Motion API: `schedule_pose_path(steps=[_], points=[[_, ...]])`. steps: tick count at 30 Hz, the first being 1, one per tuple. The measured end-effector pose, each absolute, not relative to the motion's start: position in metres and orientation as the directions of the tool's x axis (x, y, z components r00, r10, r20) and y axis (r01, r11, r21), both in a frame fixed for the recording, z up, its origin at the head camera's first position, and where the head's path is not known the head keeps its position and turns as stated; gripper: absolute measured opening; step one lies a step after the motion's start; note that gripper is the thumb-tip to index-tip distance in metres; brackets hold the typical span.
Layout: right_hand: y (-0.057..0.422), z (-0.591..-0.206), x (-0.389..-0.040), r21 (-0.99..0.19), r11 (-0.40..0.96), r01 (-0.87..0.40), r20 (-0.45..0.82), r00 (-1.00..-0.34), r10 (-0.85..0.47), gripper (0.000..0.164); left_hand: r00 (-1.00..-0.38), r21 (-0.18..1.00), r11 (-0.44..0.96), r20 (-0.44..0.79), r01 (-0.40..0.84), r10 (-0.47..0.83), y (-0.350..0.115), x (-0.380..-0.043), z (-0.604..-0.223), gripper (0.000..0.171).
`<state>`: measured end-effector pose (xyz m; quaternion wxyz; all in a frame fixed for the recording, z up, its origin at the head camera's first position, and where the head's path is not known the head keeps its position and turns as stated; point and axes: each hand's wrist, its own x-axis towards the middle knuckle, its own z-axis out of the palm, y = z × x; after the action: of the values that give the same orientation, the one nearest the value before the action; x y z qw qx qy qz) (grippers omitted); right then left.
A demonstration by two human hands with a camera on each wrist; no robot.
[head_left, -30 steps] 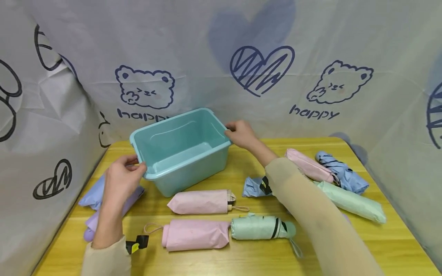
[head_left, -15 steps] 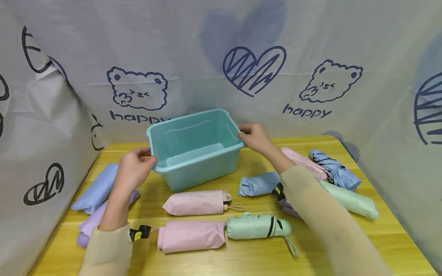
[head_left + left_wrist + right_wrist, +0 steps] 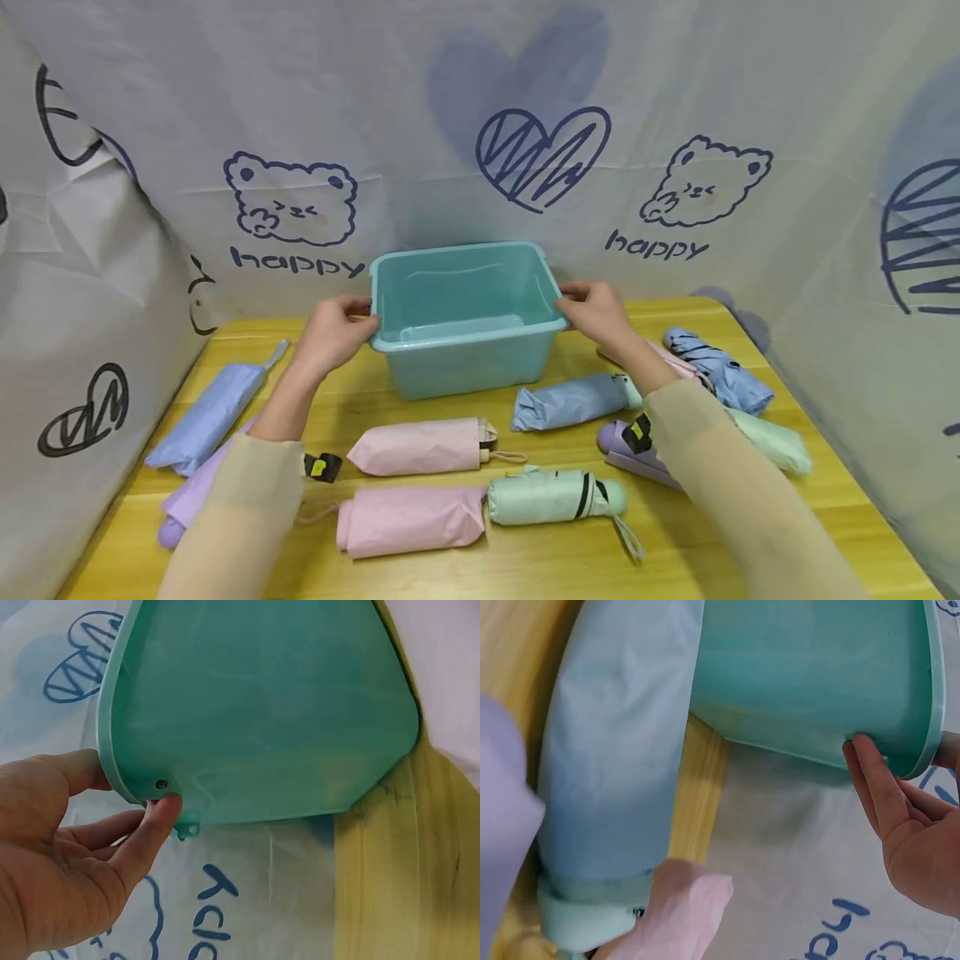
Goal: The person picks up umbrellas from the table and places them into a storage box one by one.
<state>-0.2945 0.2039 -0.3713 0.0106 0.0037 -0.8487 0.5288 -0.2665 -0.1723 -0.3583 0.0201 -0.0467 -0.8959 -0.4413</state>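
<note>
A teal plastic bin (image 3: 472, 364) is at the back middle of the table, its open top showing nothing inside. My left hand (image 3: 335, 335) grips the rim at its left end, and in the left wrist view the left hand (image 3: 82, 847) has thumb and fingers about the rim's corner. At the opposite end, my right hand (image 3: 602, 315) holds the rim; in the right wrist view the right hand's (image 3: 922, 840) fingers lie under the rim against the outer wall. In front of the bin lie a pale pink folded umbrella (image 3: 416, 447) and a blue folded umbrella (image 3: 570, 402).
Nearer on the wooden table (image 3: 420, 579) lie a pink umbrella (image 3: 412, 522) and a mint umbrella (image 3: 547, 498). Blue (image 3: 210, 417) and purple umbrellas (image 3: 198, 492) are at left; several more lie at right, partly behind the right arm. A printed cloth (image 3: 427, 192) hangs behind.
Both hands have shifted the bin to the right and turned it, so its long side now runs nearly parallel to the back edge. The view has swung slightly right.
</note>
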Motion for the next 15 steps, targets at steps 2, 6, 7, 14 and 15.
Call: schedule_pose_path(steps=[2,6,7,14,15], points=[[0.207,-0.371,-0.294,-0.906,0.424,-0.016,0.026,-1.000,0.017,0.046,-0.994,0.799,0.591,0.079,0.111,0.080,-0.170,-0.272,-0.359,0.047],[0.212,-0.370,-0.294,-0.895,0.445,-0.026,0.038,-0.999,0.019,0.046,-0.993,0.810,0.576,0.071,0.113,0.095,-0.167,-0.280,-0.360,0.046],[0.214,-0.370,-0.294,-0.886,0.463,-0.027,0.040,-0.999,0.018,0.046,-0.993,0.811,0.574,0.067,0.111,0.097,-0.165,-0.281,-0.360,0.046],[0.228,-0.366,-0.297,-0.815,0.577,-0.053,0.044,-0.999,-0.031,0.044,-0.990,0.797,0.591,0.063,0.127,0.128,-0.157,-0.287,-0.362,0.047],[0.230,-0.365,-0.297,-0.803,0.592,-0.062,0.049,-0.998,-0.038,0.044,-0.989,0.796,0.591,0.064,0.131,0.133,-0.156,-0.288,-0.362,0.047]])
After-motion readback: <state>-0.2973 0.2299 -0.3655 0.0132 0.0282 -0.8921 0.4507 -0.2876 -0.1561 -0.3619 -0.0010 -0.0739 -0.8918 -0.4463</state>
